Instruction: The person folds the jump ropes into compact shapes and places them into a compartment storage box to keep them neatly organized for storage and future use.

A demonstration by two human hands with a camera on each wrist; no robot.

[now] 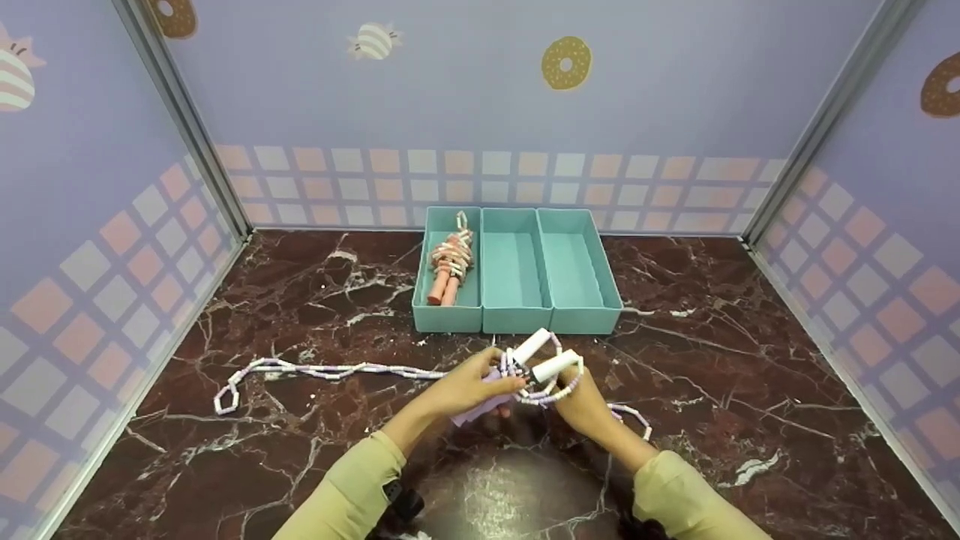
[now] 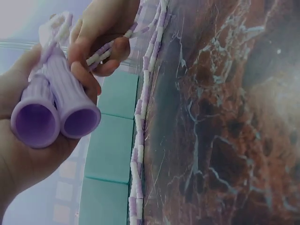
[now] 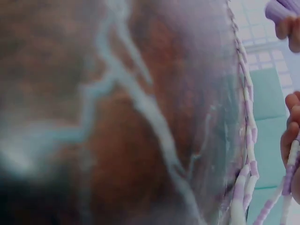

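Note:
A purple-and-white beaded jump rope point(image 1: 360, 368) has two handles point(image 2: 74, 101), purple with hollow ends, showing white at their far ends in the head view. My left hand point(image 1: 469, 386) grips both handles side by side, fingers and thumb wrapped round them. Close to the white ends, my right hand point(image 1: 583, 405) holds doubled beaded strands in curled fingers, as the left wrist view shows. Loops of the rope circle the handles near the white ends. One doubled length stretches left across the table to a loose loop, and another part shows beside the right wrist.
A teal tray point(image 1: 517, 319) with three long compartments stands behind the hands. Its left compartment holds a bundled orange-and-white beaded jump rope point(image 1: 451, 259). Patterned panels point(image 1: 480, 97) enclose the dark marbled table point(image 1: 300, 450) at the back and both sides.

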